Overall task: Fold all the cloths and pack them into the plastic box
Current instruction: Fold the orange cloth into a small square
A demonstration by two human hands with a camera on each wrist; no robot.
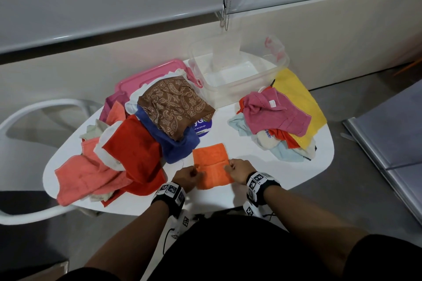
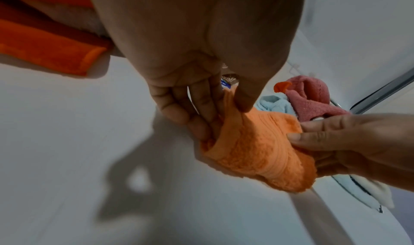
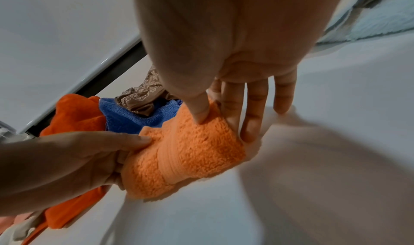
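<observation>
Orange cloth (image 1: 211, 164) is lying partly folded on the white tabletop (image 1: 262, 166), lower centre of the head view, directly between both hands. Left hand (image 1: 188, 175) is pinching its left edge between thumb and fingers; right hand (image 1: 239, 170) is pinching its right edge likewise. Clear plastic box (image 1: 239, 75) is standing open in the upper centre, well apart, with unfolded cloth piles at frame left and right.

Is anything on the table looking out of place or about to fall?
Yes: the yellow cloth and the salmon cloth hang over the table edge. The plastic box holds no cloths yet.
</observation>
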